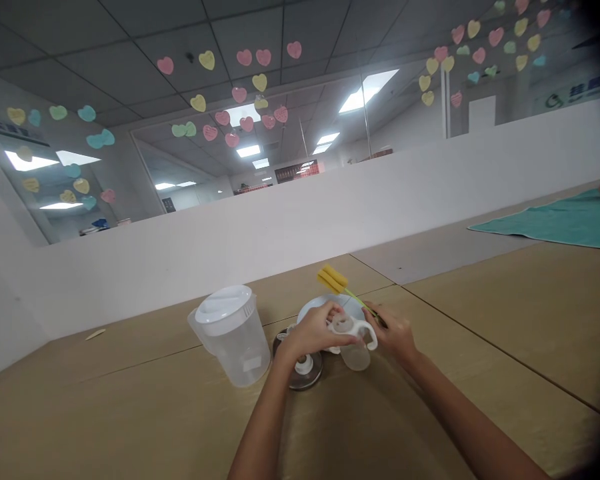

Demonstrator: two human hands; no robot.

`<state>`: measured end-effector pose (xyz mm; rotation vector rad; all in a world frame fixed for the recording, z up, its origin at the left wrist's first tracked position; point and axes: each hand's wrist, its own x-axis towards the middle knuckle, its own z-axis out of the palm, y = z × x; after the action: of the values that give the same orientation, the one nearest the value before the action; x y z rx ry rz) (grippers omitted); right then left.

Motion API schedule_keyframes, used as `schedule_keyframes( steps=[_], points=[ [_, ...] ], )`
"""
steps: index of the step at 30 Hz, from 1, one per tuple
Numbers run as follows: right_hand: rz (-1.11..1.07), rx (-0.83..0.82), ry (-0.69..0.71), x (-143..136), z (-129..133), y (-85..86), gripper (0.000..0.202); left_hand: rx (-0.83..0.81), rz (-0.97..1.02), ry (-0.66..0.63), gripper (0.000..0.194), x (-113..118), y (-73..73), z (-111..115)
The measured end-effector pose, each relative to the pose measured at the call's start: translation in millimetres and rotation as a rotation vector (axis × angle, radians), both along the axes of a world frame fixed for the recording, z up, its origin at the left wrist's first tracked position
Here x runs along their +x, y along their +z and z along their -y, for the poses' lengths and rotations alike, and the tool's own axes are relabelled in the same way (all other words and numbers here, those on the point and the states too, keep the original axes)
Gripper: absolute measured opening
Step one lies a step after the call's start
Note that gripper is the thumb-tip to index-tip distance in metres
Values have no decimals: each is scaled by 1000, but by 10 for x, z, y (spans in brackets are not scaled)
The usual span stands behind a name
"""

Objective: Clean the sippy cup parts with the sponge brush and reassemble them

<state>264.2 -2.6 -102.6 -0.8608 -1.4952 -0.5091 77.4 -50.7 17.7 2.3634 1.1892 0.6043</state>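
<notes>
Head view: white-handled bottle within left hand.

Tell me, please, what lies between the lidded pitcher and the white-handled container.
In the head view, a dark round dish with a white piece on it lies between them, partly hidden by the left hand holding the container.
</notes>
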Motion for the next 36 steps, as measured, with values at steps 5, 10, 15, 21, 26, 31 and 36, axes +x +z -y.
schedule_keyframes(
  steps=[5, 10, 15, 21, 26, 31, 36],
  points=[
    [-62, 107, 21, -16, 34, 20, 20, 126, 209, 136, 42, -174, 55, -119],
    [55, 124, 0, -20, 41, -29, 21, 535, 145, 330, 43, -348, 85, -222],
    [187, 93, -41, -10, 25, -23, 22, 748, -83, 347, 42, -524, 77, -295],
    [300, 65, -41, -5, 40, 34, 19, 809, -339, 319, 42, -565, -25, -364],
    [346, 120, -47, 23, 65, 32, 19, 796, -407, 314, 45, -547, -50, -385],
    [377, 171, -51, -19, 114, 42, 20, 756, -414, 287, 51, -564, -69, -412],
    [391, 185, -30, -56, 114, 47, 19, 755, -465, 229, 48, -476, -115, -414]
  ],
)
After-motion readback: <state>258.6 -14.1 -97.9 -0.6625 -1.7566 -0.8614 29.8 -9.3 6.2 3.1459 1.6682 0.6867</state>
